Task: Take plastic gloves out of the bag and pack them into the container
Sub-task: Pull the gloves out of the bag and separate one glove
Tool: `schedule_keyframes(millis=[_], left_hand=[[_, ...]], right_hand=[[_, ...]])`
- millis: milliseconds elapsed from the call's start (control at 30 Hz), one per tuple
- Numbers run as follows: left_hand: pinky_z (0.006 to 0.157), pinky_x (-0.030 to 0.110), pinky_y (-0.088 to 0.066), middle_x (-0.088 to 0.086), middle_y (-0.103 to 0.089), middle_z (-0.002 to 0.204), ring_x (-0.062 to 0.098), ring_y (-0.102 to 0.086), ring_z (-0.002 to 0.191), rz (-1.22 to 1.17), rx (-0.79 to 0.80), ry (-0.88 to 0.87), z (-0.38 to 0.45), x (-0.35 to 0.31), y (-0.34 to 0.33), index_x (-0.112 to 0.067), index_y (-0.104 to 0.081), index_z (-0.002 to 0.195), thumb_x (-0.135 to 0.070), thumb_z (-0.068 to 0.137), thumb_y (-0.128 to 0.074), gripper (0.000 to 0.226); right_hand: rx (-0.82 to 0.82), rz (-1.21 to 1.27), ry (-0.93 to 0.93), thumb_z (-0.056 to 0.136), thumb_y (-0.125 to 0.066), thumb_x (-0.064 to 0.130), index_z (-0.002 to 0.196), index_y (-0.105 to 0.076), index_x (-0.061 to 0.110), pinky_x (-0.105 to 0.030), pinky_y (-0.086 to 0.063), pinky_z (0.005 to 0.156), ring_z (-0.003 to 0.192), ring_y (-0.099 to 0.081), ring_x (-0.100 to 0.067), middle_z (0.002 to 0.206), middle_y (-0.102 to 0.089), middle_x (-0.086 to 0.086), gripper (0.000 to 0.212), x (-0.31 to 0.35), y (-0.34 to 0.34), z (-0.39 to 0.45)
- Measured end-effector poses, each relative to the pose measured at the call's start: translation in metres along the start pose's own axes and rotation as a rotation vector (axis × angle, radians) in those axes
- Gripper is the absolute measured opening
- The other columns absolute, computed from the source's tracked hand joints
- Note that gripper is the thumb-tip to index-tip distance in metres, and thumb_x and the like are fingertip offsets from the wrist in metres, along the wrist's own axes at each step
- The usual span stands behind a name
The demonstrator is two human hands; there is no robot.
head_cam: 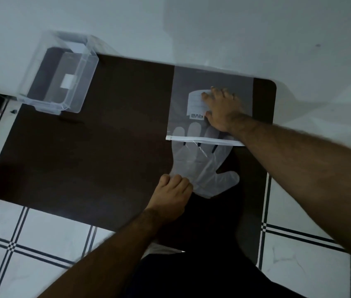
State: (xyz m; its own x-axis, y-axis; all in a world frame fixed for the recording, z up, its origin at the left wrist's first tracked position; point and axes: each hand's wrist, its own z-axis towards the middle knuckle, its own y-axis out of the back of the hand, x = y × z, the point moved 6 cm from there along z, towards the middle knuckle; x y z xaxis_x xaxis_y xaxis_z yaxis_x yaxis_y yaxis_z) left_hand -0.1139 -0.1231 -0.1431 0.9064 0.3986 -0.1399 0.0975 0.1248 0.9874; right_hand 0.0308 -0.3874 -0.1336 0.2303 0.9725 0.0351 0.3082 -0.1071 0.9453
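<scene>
Early on: left hand [173,189] pinches a glove [202,166] half out of the bag [213,82], pinned by the flat, open right hand [221,108]; container [63,72] looks empty

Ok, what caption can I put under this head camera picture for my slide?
Left hand pulls a glove from the bag the right hand pins; box waits.

I am pressing my right hand [221,108] flat on the zip bag [211,87] while my left hand [173,191] is pinching the cuff of a plastic glove [202,166] sticking halfway out; the clear container [60,72] is sitting far left on the dark table [106,136].
</scene>
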Motion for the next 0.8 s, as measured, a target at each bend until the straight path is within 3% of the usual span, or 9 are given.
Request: schedule_keyframes(millis=[100,300,367,567,800], left_hand=[[0.083,0.044,-0.036,0.004,-0.064,0.095,0.028,-0.058,0.088,-0.01,-0.018,0.007,-0.018,-0.004,0.003,-0.011,-0.07,0.099,-0.016,0.083,-0.066,0.017],[0.087,0.044,-0.036,0.004,-0.067,0.098,0.028,-0.06,0.09,-0.019,0.004,-0.025,-0.053,-0.001,0.003,-0.013,-0.071,0.102,-0.018,0.086,-0.057,0.022],[0.086,0.044,-0.036,0.004,-0.066,0.096,0.027,-0.058,0.089,-0.026,-0.007,-0.042,-0.065,0.003,0.005,-0.014,-0.071,0.099,-0.019,0.085,-0.058,0.02],[0.083,0.045,-0.044,0.005,-0.064,0.095,0.027,-0.058,0.088,-0.026,0.068,-0.121,-0.106,0.008,0.006,-0.015,-0.068,0.097,-0.02,0.088,-0.054,0.018],[0.089,0.046,-0.048,0.004,-0.066,0.103,0.026,-0.059,0.096,-0.025,0.177,-0.137,-0.129,0.022,0.005,-0.018,-0.068,0.105,-0.027,0.088,-0.064,0.02]], right_hand=[[-0.14,0.052,-0.008,0.103,-0.057,0.04,0.154,-0.046,0.015,-0.056,-0.045,0.113,0.133,-0.052,-0.039,0.15,-0.051,-0.018,0.058,0.013,0.012,-0.023],[-0.215,0.125,0.09,0.103,-0.051,0.044,0.122,-0.066,0.015,-0.052,-0.05,0.1,0.111,-0.061,-0.031,0.121,-0.066,-0.009,0.037,0.048,-0.014,-0.087],[-0.212,0.133,0.078,0.103,-0.052,0.046,0.12,-0.066,0.017,-0.051,-0.049,0.103,0.113,-0.062,-0.029,0.122,-0.067,-0.008,0.036,0.058,-0.025,-0.107],[-0.074,0.109,-0.067,0.104,-0.047,0.054,0.136,-0.06,0.022,-0.058,-0.043,0.113,0.128,-0.059,-0.031,0.136,-0.063,-0.009,0.047,0.087,-0.043,-0.129],[-0.097,0.162,-0.202,0.105,-0.05,0.051,0.148,-0.05,0.021,-0.061,-0.033,0.12,0.143,-0.047,-0.033,0.152,-0.053,-0.01,0.053,0.124,-0.033,-0.165]])
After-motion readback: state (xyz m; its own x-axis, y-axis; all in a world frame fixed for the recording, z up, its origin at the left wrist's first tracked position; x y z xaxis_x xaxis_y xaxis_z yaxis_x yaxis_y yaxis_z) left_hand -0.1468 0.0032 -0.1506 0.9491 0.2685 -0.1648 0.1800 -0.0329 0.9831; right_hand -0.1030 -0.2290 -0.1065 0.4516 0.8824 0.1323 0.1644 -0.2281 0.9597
